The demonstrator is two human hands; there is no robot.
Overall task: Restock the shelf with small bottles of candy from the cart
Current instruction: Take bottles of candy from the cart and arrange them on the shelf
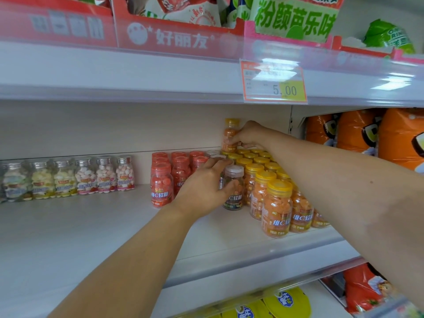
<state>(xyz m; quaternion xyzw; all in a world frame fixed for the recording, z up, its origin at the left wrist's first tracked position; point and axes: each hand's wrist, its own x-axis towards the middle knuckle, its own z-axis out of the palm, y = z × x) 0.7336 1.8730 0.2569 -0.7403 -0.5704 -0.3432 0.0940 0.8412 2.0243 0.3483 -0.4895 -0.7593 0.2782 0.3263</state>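
In the head view I look at a white shelf (91,226) with small candy bottles on it. My left hand (204,187) is at the middle of the shelf and grips a white-capped bottle (237,198) with a dark label. The thumb lies across the bottle's front and the other fingers reach over the caps behind it. This bottle stands upright on the shelf, between the red-capped bottles (161,184) on its left and the block of yellow-capped bottles (277,203) on its right, close to both.

My right hand (249,135) is further in, near the back wall. Its fingers are curled and pinch a single orange-candy bottle (230,134) with a yellow cap. It is upright and is held above the back row of the yellow-capped block. I cannot tell if its bottom touches the caps under it.

At the far left, well apart from both hands, a row of silver-capped bottles (87,177) with pale candy stands at the back of the shelf. A price tag (274,82) reading 5.00 hangs on the edge of the shelf above, and red display boxes (179,35) with snack bags sit on that upper shelf. To the right, behind my right forearm, there are orange bags (358,127). On the shelf below I see yellow packs (286,299) and a red bag (362,288).
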